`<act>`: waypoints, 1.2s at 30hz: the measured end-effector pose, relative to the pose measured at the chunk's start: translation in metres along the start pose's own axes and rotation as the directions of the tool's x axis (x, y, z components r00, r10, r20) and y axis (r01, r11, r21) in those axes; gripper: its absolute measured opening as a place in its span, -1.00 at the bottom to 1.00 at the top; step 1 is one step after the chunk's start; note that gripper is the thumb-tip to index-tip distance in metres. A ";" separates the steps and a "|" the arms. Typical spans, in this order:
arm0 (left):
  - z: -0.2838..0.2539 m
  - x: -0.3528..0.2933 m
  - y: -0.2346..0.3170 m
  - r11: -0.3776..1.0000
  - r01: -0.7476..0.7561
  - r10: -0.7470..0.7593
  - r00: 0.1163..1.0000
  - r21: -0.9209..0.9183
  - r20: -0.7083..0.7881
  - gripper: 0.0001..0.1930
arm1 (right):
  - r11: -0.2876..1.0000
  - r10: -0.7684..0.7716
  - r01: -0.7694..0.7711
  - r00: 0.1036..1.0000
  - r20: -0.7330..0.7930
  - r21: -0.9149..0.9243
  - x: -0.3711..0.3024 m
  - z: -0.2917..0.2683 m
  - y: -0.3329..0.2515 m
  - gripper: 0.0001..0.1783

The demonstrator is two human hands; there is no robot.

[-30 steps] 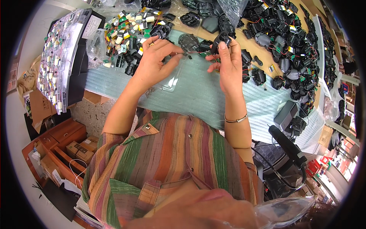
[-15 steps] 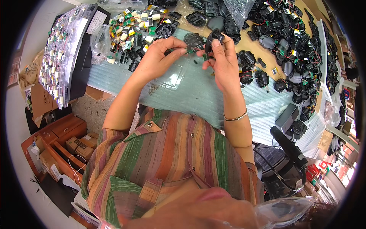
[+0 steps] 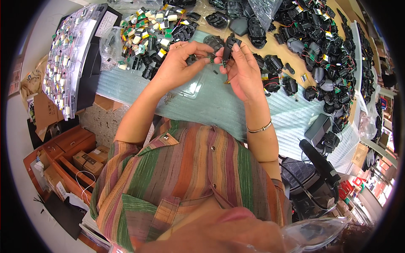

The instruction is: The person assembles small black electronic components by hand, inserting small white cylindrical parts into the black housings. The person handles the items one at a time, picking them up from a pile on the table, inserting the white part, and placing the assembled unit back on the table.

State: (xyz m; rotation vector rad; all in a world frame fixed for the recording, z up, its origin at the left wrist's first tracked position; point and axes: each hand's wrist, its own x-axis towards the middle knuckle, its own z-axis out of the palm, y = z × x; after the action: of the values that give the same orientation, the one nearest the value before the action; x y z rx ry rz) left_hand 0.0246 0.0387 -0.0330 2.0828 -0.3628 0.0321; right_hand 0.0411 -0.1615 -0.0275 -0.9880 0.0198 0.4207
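Note:
My right hand grips a black plastic housing between thumb and fingers, holding it up on edge over the table. Just below the housing, a small green circuit board hangs at my right fingers. My left hand is closed in a pinch close beside it. A small green piece, perhaps another circuit board, shows at its fingertips, too small to make out fully. Behind both hands lies another dark housing. Under them a clear plastic tray rests on the foam-covered table.
Batteries and circuit boards are heaped at the back left. A large pile of black housings with wires covers the right side. At far left stands a black box with stacked plastic trays. A black-handled tool sits lower right.
Both hands have come closer together. The right hand has moved slightly lower and left, turning the housing more upright; the left fingertips have shifted right toward it.

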 end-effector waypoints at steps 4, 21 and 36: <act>0.000 0.000 0.003 0.988 -0.073 0.070 0.997 0.133 0.023 -0.76 | 0.999 -0.002 0.002 1.000 0.016 0.049 0.002 0.001 0.002 -0.75; 0.012 0.004 0.010 0.957 -0.231 0.244 0.968 0.173 -0.057 -0.77 | 0.937 -0.102 0.118 0.993 0.066 -0.328 -0.020 -0.006 -0.027 -0.62; 0.026 0.001 0.018 0.971 0.067 -0.105 0.982 -0.230 -0.157 -0.82 | 0.981 -0.029 0.028 1.000 -0.001 -0.190 -0.014 -0.007 -0.005 -0.57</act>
State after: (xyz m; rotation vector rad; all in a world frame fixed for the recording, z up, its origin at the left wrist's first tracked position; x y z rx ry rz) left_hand 0.0173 0.0084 -0.0312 1.8553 -0.1643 0.1097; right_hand 0.0317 -0.1743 -0.0249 -1.1759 -0.0317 0.3995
